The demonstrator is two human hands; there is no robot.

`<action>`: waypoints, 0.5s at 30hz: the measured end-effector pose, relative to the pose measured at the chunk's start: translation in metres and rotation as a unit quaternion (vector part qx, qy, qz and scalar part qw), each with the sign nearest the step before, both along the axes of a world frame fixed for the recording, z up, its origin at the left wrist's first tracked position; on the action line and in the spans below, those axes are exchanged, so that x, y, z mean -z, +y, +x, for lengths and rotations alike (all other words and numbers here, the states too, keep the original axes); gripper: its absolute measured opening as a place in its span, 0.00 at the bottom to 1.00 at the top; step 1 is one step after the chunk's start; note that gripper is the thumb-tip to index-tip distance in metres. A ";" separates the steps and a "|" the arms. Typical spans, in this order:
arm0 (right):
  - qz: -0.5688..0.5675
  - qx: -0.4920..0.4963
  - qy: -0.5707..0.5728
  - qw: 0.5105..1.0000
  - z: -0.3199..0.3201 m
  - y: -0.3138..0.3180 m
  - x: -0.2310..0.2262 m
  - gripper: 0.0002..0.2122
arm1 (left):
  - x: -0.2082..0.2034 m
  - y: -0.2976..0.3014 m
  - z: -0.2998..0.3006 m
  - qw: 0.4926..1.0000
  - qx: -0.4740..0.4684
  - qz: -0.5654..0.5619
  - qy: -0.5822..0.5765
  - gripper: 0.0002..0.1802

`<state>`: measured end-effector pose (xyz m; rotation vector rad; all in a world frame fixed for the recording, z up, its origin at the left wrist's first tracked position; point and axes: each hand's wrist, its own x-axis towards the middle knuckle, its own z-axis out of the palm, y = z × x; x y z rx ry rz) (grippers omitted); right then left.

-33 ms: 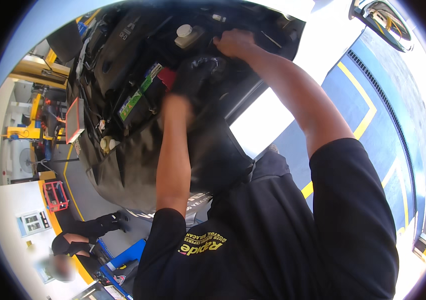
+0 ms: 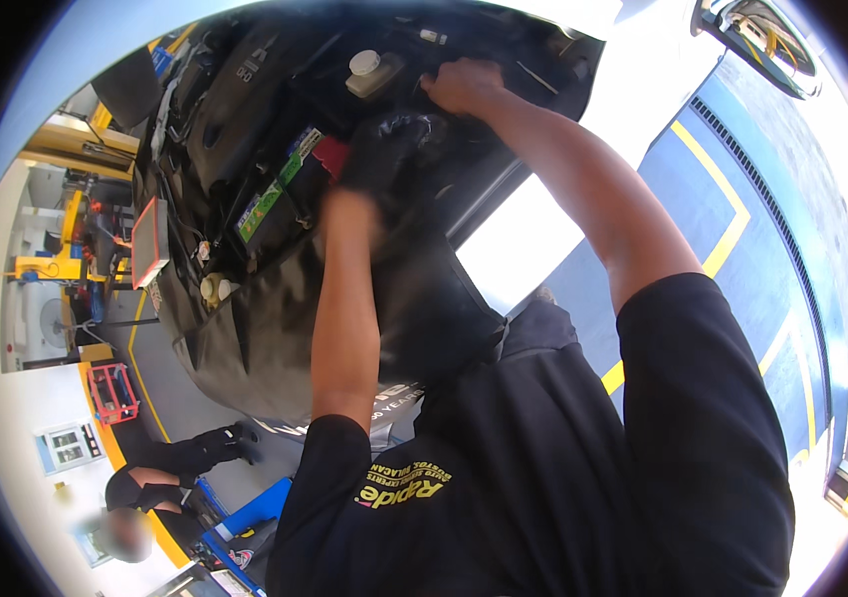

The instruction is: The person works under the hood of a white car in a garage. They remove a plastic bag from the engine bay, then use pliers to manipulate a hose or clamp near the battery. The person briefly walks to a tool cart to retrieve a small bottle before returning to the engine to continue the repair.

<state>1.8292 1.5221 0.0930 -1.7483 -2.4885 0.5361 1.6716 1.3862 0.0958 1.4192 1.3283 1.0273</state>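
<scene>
Under the raised hood of a car, both my arms reach into the engine bay. My left hand (image 2: 352, 207) is smeared by motion around the wrist. Beyond the wrist is a black, partly shiny shape (image 2: 389, 149), and I cannot tell whether it is a glove or a part; the fingers do not show. Beside it is a red cover (image 2: 331, 156) by the battery with a green label (image 2: 275, 189). Farther right, my bare right hand (image 2: 466, 86) has its fingers curled together near a fluid reservoir with a white cap (image 2: 364, 63). What they grip is hidden.
A dark fender cover (image 2: 344, 308) drapes the car's near edge. A dark engine cover (image 2: 245, 90) lies at the far left, and a pale yellow cap (image 2: 213, 289) is nearer. At lower left a person (image 2: 155, 478) is close to a blue frame (image 2: 255, 507). A side mirror (image 2: 767, 40) juts at right.
</scene>
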 end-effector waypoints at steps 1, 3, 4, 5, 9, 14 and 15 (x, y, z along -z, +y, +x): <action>0.014 0.002 -0.005 1.000 0.000 -0.002 0.001 0.30 | 0.001 0.001 0.000 1.000 0.000 0.000 0.006 0.14; 0.026 0.004 -0.009 1.000 0.001 -0.004 0.001 0.30 | 0.004 0.004 -0.002 1.000 -0.002 -0.002 0.016 0.14; 0.023 0.004 -0.006 1.000 0.002 -0.005 0.000 0.30 | 0.005 0.004 -0.003 1.000 -0.001 -0.006 0.016 0.15; 0.019 0.003 -0.004 1.000 0.002 -0.006 -0.001 0.30 | 0.007 0.005 -0.004 1.000 -0.001 -0.010 0.015 0.15; 0.024 -0.007 0.003 1.000 0.003 0.001 0.006 0.30 | 0.010 0.008 -0.006 1.000 0.006 0.006 -0.003 0.15; 0.015 0.010 0.036 0.999 0.003 0.006 0.011 0.34 | 0.002 0.005 0.000 0.999 -0.014 -0.017 0.036 0.15; 0.015 0.005 0.025 1.000 0.003 0.004 0.008 0.34 | -0.001 0.004 0.001 0.999 -0.016 -0.019 0.044 0.15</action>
